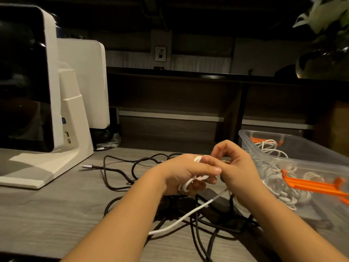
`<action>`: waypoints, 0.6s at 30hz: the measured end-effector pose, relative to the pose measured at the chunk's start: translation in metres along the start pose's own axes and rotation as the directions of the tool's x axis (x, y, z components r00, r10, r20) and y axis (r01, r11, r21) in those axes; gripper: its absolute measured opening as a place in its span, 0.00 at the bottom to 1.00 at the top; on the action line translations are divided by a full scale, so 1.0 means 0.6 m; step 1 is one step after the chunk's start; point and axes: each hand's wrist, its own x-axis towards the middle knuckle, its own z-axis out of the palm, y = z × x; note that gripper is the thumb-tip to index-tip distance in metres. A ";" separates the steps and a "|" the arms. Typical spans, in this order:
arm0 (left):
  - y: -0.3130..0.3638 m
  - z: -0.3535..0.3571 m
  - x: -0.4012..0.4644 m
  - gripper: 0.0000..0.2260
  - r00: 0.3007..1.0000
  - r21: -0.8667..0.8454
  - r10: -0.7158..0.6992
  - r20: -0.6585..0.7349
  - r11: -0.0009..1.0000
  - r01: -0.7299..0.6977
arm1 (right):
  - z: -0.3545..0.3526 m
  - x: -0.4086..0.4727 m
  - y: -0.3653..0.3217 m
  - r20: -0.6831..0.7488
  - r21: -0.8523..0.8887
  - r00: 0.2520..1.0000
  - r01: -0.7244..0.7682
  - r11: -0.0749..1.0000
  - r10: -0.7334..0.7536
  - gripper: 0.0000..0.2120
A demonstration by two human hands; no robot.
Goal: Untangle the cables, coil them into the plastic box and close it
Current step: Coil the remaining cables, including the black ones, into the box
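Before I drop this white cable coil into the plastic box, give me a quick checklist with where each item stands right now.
1. Coil held: ok, left hand grips the white cable coil.
2. Tail wound in: not ok, a white tail trails over the black cables on the desk.
3. Right hand on the cable: cannot tell, fingers curled, contact hidden.
4. Plastic box open: ok, no lid on.
5. Room inside: ok, white cables fill only part of it.

The box [294, 157] sits on the worktop [56, 214] to my right, with cables [120, 173] left of it and the monitor [34, 91] far left.
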 end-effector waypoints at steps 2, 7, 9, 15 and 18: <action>-0.002 -0.001 -0.001 0.09 0.999 -0.022 -0.039 0.018 0.999 0.040 | 0.000 0.001 0.003 -0.011 0.007 1.000 -0.019 1.000 0.019 0.08; 0.017 -0.005 -0.008 0.05 0.988 0.006 -0.122 0.094 0.992 0.122 | 0.001 0.001 -0.004 -0.010 0.199 0.996 -0.083 0.976 0.087 0.10; 0.028 -0.004 -0.009 0.09 0.979 0.069 -0.136 0.153 0.990 0.127 | -0.003 0.003 -0.008 -0.019 0.248 0.995 -0.088 0.965 0.096 0.11; 0.056 -0.005 -0.007 0.07 0.976 0.085 -0.121 0.181 0.991 0.107 | -0.008 0.010 -0.009 -0.037 0.309 0.993 -0.092 0.947 0.108 0.13; 0.056 0.005 -0.001 0.08 0.997 -0.085 -0.029 0.066 0.996 0.035 | -0.010 0.016 -0.006 -0.006 0.426 0.985 -0.153 0.892 0.172 0.11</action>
